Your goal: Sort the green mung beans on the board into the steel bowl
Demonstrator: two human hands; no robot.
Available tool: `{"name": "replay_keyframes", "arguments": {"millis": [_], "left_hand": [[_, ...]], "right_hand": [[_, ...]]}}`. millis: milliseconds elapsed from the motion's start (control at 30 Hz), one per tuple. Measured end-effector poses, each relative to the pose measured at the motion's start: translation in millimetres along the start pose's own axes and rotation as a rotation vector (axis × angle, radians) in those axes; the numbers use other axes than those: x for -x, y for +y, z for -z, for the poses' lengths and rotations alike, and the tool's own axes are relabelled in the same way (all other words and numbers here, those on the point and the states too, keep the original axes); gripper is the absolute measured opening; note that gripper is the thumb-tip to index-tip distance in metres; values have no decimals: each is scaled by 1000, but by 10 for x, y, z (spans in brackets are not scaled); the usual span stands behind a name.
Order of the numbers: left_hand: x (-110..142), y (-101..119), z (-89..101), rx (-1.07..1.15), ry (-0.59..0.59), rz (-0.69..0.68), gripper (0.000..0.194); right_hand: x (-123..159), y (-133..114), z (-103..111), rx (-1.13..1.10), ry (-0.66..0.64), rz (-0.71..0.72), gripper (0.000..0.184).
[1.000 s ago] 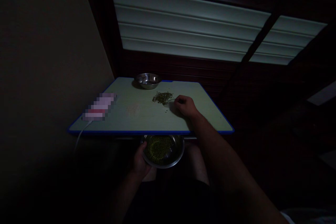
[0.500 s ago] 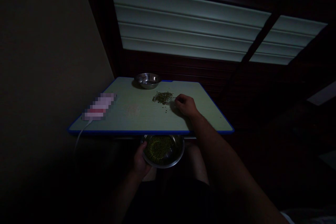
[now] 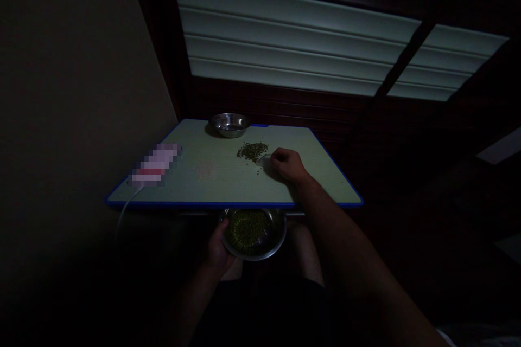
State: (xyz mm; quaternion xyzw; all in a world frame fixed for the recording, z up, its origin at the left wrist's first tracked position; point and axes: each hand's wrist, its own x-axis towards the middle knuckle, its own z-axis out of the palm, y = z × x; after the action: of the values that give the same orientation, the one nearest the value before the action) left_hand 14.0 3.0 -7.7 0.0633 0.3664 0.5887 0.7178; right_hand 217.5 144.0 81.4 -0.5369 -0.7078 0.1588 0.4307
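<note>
In the dim light, my left hand (image 3: 217, 246) grips the left rim of a steel bowl (image 3: 262, 256), thumb over the edge, just below the table's near side. Small green beans (image 3: 246, 227) lie inside it, mostly toward the left. My right hand (image 3: 288, 164) rests over the table with its fingers pinched on a small, thin, see-through piece (image 3: 265, 160); its exact kind is unclear. That piece touches or nearly touches the near right side of a loose pile of small greenish beans (image 3: 252, 150). A few single beans lie in front of the pile.
A second steel bowl (image 3: 230, 132) stands at the back of the pale, blue-edged table (image 3: 232, 187). At left lies a blurred-out pinkish device (image 3: 157, 165) with a white cable (image 3: 124, 211) running over the edge. A pale patch (image 3: 207, 169) marks the tabletop. Beyond are slatted panels (image 3: 285, 38).
My right hand has shifted very slightly toward me with the clear piece, which shows more plainly beside the pile. The left hand and its bowl hold still.
</note>
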Motion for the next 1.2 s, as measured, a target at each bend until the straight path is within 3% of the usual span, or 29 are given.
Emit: {"name": "replay_keyframes", "arguments": {"millis": [267, 600, 767, 1200], "left_hand": [[-3, 0, 2, 17, 6, 19, 22], [-31, -17, 49, 44, -57, 30, 23], [-26, -17, 35, 19, 16, 2, 22], [-5, -5, 37, 13, -13, -48, 24]], "right_hand": [[14, -47, -3, -84, -41, -53, 16], [-74, -33, -93, 80, -84, -65, 19], [-153, -82, -146, 95, -144, -59, 19], [-450, -198, -112, -56, -462, 3, 8]]}}
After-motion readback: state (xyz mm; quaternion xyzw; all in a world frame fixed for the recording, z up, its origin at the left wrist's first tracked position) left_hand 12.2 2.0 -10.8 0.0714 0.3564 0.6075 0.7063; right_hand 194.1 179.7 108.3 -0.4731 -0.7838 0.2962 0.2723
